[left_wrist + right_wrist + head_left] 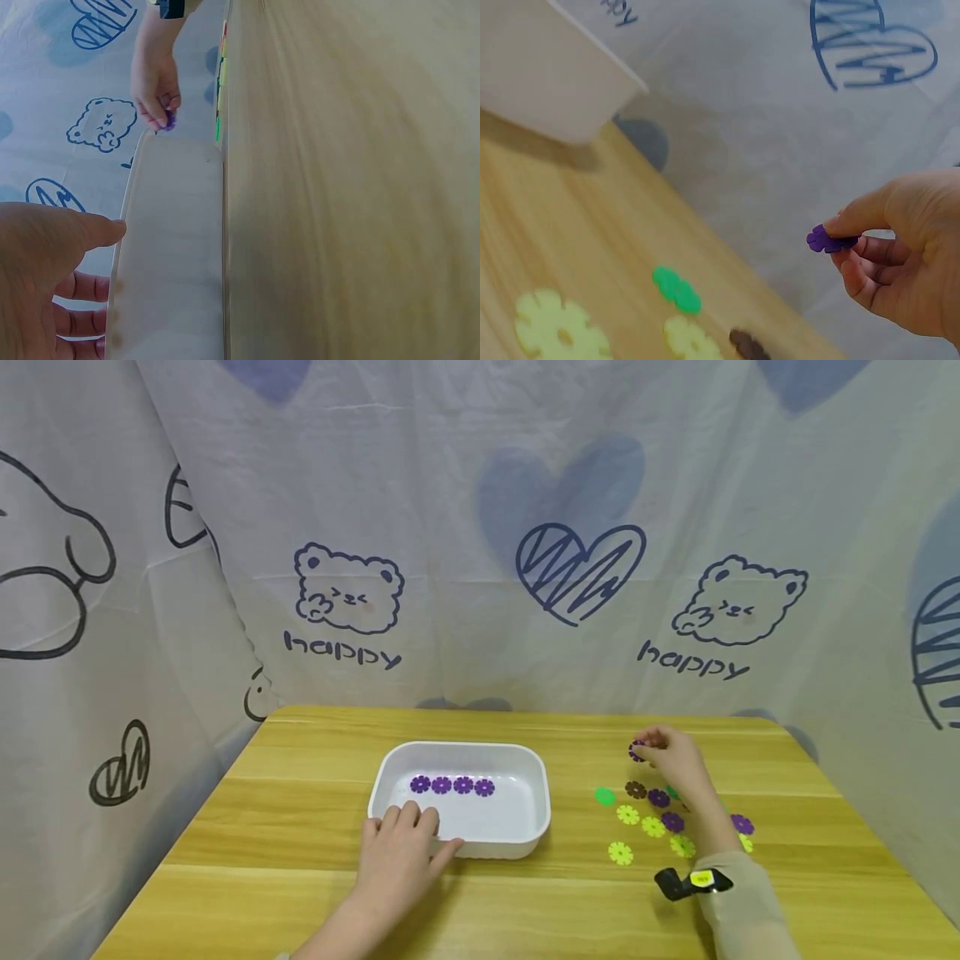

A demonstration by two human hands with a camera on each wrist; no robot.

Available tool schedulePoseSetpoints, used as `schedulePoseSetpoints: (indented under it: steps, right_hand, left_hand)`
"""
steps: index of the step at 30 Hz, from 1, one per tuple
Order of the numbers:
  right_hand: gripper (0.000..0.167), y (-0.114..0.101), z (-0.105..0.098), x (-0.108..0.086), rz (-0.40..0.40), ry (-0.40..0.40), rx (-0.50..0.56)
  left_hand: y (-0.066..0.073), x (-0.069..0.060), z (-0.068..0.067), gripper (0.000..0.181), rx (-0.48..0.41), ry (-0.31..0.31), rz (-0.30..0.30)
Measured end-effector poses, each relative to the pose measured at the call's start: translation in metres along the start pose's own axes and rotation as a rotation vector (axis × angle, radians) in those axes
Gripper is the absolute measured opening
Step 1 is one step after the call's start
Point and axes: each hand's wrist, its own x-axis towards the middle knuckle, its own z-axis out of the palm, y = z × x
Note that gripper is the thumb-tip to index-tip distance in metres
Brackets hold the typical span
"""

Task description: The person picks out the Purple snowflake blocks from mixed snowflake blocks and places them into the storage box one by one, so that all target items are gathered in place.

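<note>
A white plastic tray stands on the table, with several purple snowflake discs in a row inside it. My left hand grips its near-left rim, fingers over the edge and thumb along the near side. In the left wrist view, the thumb of the left hand meets the rim of the tray. Right of the tray, my right hand pinches a purple snowflake disc between thumb and fingers, raised above the table. The right wrist view shows this purple disc at the fingertips.
Loose discs lie at the right of the wooden table: several yellow ones, a green one, a brown one and purple ones. Some are partly behind the right forearm. A printed curtain hangs behind the table.
</note>
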Motion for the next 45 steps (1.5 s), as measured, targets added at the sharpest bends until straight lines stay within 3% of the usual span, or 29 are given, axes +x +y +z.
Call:
schedulePoseSetpoints:
  steps: [11, 17, 24, 29, 38, 45]
  right_hand:
    - [0.022, -0.048, 0.005, -0.006, -0.066, -0.06, 0.147]
    - [0.023, -0.071, 0.022, -0.006, -0.112, -0.131, 0.283]
    - [0.022, -0.092, 0.049, -0.005, -0.106, -0.231, 0.42]
    - [0.02, -0.1, 0.071, -0.003, -0.116, -0.264, 0.452]
    - [0.019, -0.109, 0.105, 0.0, -0.054, -0.348, 0.486]
    - [0.016, -0.115, 0.114, 0.0, -0.049, -0.316, 0.472]
  left_hand:
    - [0.0, -0.001, 0.001, 0.041, 0.006, -0.001, -0.002]
    - [0.0, -0.001, 0.002, 0.041, 0.009, 0.0, -0.001]
    - [0.0, -0.001, 0.001, 0.041, 0.011, 0.007, 0.003]
    - [0.001, -0.001, 0.001, 0.041, 0.008, 0.005, 0.003]
    - [0.0, -0.001, 0.0, 0.041, 0.008, -0.008, -0.004]
    - [0.0, 0.0, 0.002, 0.043, 0.012, 0.001, 0.001]
